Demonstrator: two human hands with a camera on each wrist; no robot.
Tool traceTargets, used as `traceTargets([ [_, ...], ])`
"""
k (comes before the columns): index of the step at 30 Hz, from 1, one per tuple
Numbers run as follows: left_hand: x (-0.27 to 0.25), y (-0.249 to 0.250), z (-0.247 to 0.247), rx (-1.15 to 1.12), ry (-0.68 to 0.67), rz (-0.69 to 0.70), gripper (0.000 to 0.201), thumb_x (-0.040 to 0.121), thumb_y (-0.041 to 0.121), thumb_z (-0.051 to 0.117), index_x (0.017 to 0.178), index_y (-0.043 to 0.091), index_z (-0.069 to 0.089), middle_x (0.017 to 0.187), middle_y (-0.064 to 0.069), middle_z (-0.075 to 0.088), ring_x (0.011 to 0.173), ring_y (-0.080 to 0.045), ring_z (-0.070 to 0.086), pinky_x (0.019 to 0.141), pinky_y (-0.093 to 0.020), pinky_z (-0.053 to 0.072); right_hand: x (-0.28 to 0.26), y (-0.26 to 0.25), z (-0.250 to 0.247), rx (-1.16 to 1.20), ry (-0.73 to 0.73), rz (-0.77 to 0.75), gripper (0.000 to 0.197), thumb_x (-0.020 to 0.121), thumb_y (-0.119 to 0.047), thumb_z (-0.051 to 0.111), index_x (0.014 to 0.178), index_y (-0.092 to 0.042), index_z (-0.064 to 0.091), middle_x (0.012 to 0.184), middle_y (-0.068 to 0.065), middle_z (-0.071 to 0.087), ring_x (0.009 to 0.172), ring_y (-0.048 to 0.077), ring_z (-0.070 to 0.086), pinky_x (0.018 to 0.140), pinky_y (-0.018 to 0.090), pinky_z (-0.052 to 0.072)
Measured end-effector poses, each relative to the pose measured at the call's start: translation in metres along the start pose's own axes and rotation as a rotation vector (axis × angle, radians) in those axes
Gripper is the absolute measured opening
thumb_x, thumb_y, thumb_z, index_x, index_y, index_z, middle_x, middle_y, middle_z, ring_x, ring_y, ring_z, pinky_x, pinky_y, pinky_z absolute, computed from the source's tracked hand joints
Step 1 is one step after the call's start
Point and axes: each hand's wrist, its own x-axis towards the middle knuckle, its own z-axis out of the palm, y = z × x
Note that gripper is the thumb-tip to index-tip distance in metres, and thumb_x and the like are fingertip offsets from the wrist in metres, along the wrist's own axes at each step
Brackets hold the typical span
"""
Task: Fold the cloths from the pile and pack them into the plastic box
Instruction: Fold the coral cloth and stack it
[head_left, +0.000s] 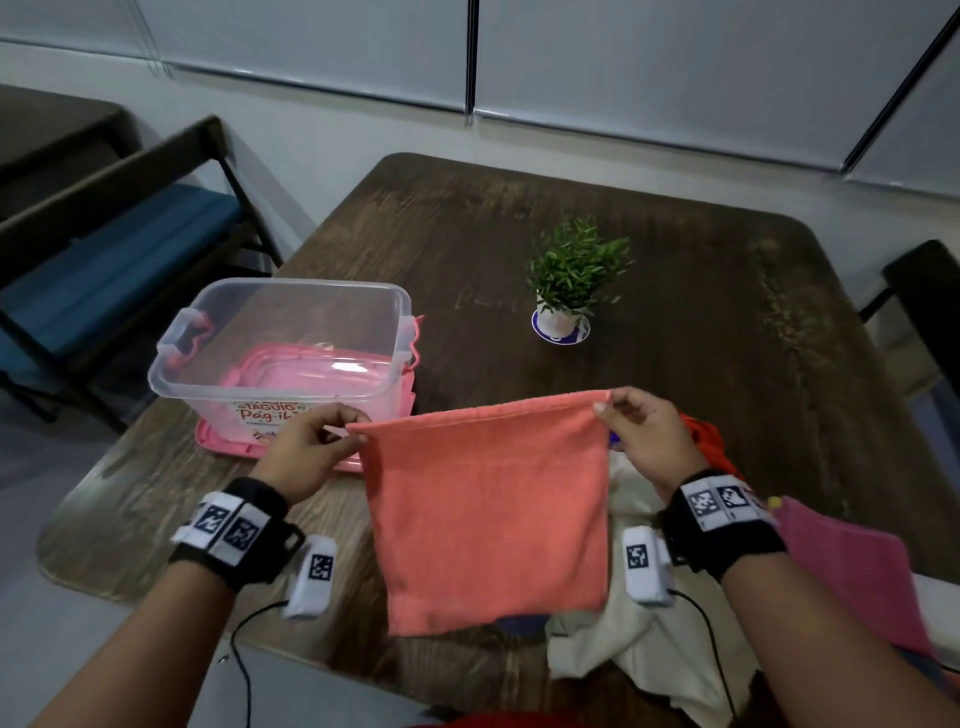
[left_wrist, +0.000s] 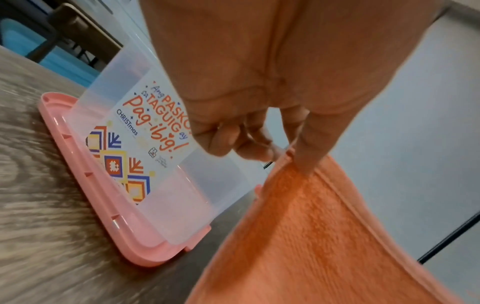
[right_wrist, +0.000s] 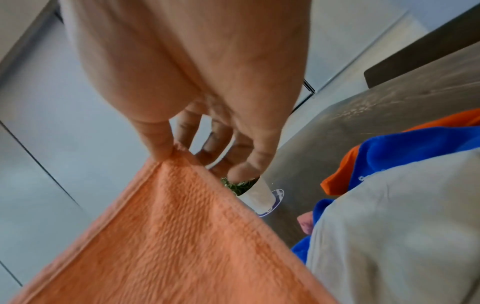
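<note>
- The left hand (head_left: 306, 447) pinches the top left corner of the orange cloth (head_left: 493, 514) between thumb and fingertips, the other fingers curled in loosely, as the left wrist view shows (left_wrist: 262, 115)
- The right hand (head_left: 644, 441) pinches the top right corner of the same cloth between thumb and forefinger; in the right wrist view (right_wrist: 197, 98) the remaining fingers hang relaxed behind the hem
- The orange cloth hangs spread out flat between the two hands above the near part of the wooden table (head_left: 701, 291), its top edge stretched almost level and its lower edge loose
- The pile of cloths (head_left: 670, 639) lies on the table just behind and to the right of the held cloth: a cream cloth on top, with blue (right_wrist: 405, 148) and orange pieces beneath it and a pink cloth (head_left: 852, 566) at the right edge
- The clear plastic box (head_left: 280, 353) stands open at the left of the table, just beyond the left hand, resting on its pink lid (left_wrist: 103, 205); a printed label faces the person
- A small potted plant (head_left: 571, 275) stands near the middle of the table, well apart from the box
- A chair with a blue seat (head_left: 114, 260) stands to the left of the table
</note>
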Motion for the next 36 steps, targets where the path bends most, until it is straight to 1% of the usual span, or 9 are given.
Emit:
traceTargets([
  [4, 0.018, -0.017, 0.012, 0.153, 0.132, 0.031, 0.023, 0.081, -0.006, 0.069, 0.075, 0.016, 0.068, 0.071, 0.001, 0.063, 0.055, -0.008, 0.052, 0.059, -0.022, 0.042, 0.008, 0.009, 0.004, -0.142, 0.043, -0.041, 0.005, 0.095, -0.021, 0.065, 0.092, -0.018, 0.069, 0.071, -0.003, 0.068, 0.058, 0.004, 0.061, 0.059, 0.020, 0.049],
  [8, 0.018, -0.030, 0.026, 0.245, 0.234, 0.000, 0.011, 0.082, -0.001, 0.068, 0.081, 0.010, 0.070, 0.059, 0.011, 0.062, 0.056, -0.005, 0.052, 0.059, -0.024, 0.042, 0.004, 0.024, 0.015, -0.042, -0.027, 0.152, 0.009, 0.096, -0.006, 0.059, 0.092, -0.014, 0.063, 0.078, 0.006, 0.067, 0.050, 0.011, 0.060, 0.047, 0.026, 0.042],
  [12, 0.009, -0.063, 0.032, 0.259, 0.148, -0.141, 0.017, 0.083, 0.004, 0.070, 0.077, 0.020, 0.069, 0.064, -0.001, 0.067, 0.056, -0.013, 0.060, 0.065, -0.033, 0.052, -0.012, 0.037, 0.017, -0.045, -0.070, 0.314, 0.014, 0.097, -0.010, 0.053, 0.092, -0.007, 0.066, 0.079, 0.006, 0.066, 0.057, 0.017, 0.066, 0.045, 0.022, 0.041],
  [16, -0.007, -0.086, 0.042, 0.274, 0.049, -0.253, 0.018, 0.088, 0.014, 0.069, 0.070, 0.015, 0.070, 0.063, 0.000, 0.068, 0.051, -0.008, 0.059, 0.055, -0.017, 0.046, -0.034, 0.058, 0.009, -0.121, -0.101, 0.375, 0.014, 0.094, -0.013, 0.061, 0.083, -0.009, 0.068, 0.075, 0.006, 0.070, 0.057, 0.016, 0.065, 0.048, 0.025, 0.044],
  [19, -0.015, -0.111, 0.043, 0.216, -0.026, -0.316, 0.023, 0.085, 0.006, 0.071, 0.064, 0.014, 0.072, 0.063, -0.001, 0.069, 0.054, -0.011, 0.059, 0.057, -0.022, 0.047, -0.050, 0.072, 0.000, -0.139, -0.184, 0.407, 0.012, 0.091, -0.008, 0.067, 0.079, -0.012, 0.065, 0.070, 0.005, 0.068, 0.057, 0.017, 0.064, 0.051, 0.027, 0.044],
  [23, -0.025, -0.128, 0.048, 0.306, -0.136, -0.395, 0.016, 0.081, -0.004, 0.069, 0.074, 0.010, 0.070, 0.064, -0.003, 0.070, 0.058, -0.018, 0.062, 0.061, -0.028, 0.051, -0.065, 0.082, -0.002, -0.232, -0.345, 0.475, 0.012, 0.085, -0.002, 0.071, 0.086, -0.010, 0.062, 0.059, 0.000, 0.065, 0.056, 0.016, 0.063, 0.049, 0.025, 0.045],
  [29, -0.029, -0.142, 0.053, 0.534, -0.244, -0.492, 0.016, 0.075, 0.012, 0.075, 0.082, 0.025, 0.069, 0.084, 0.002, 0.071, 0.076, -0.014, 0.068, 0.072, -0.028, 0.056, -0.073, 0.088, 0.000, -0.439, -0.475, 0.422, 0.015, 0.084, -0.007, 0.075, 0.088, -0.010, 0.061, 0.062, 0.003, 0.066, 0.054, 0.013, 0.064, 0.046, 0.020, 0.044],
  [32, -0.031, -0.145, 0.058, 0.664, -0.281, -0.491, 0.019, 0.073, 0.019, 0.076, 0.083, 0.032, 0.066, 0.087, 0.010, 0.066, 0.078, -0.007, 0.062, 0.069, -0.020, 0.048, -0.074, 0.099, 0.002, -0.552, -0.436, 0.380, 0.017, 0.080, -0.008, 0.078, 0.083, -0.014, 0.062, 0.060, 0.003, 0.066, 0.057, 0.019, 0.068, 0.059, 0.028, 0.055],
  [36, -0.029, -0.146, 0.063, 0.768, -0.314, -0.472, 0.021, 0.073, 0.022, 0.076, 0.081, 0.035, 0.061, 0.087, 0.012, 0.062, 0.079, -0.007, 0.058, 0.068, -0.017, 0.040, -0.076, 0.103, 0.009, -0.729, -0.424, 0.343, 0.016, 0.076, -0.016, 0.076, 0.072, -0.025, 0.063, 0.064, -0.005, 0.067, 0.059, 0.013, 0.066, 0.068, 0.027, 0.055],
])
